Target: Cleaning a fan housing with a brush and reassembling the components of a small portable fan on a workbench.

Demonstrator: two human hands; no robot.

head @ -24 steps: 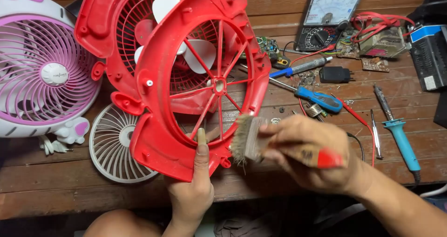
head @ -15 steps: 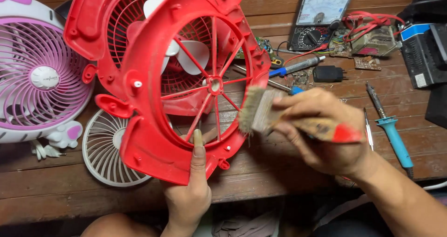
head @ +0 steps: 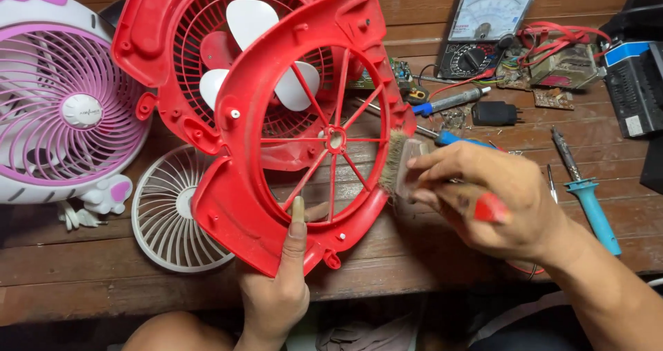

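My left hand [head: 280, 282] grips the near rim of the red frame [head: 242, 185], thumb laid flat up its front face and the other fingers hidden behind, so the frame stands tilted on edge above the near middle of the bench [head: 83, 268]. My right hand [head: 490, 199] is closed around a brush [head: 400, 163] with a wooden body and a red handle tip; its pale bristles touch the frame's right rim, just beside the thin spokes that meet at the small hub. Behind the frame, farther off and to the left, leans the red fan body [head: 173, 61] with its grille and white blades [head: 255, 26] showing through the ring. A white grille [head: 169, 216] lies flat on the bench, partly under the frame's left edge. At far left stands a pink and white fan [head: 69, 109]. On the far right side I see an analog meter [head: 483, 26] propped up, red leads and small circuit boards [head: 559, 61] beside it, a black adapter [head: 494, 113], a blue-handled screwdriver [head: 452, 102], and nearer right a teal soldering iron [head: 587, 192] lying well apart from my right hand.
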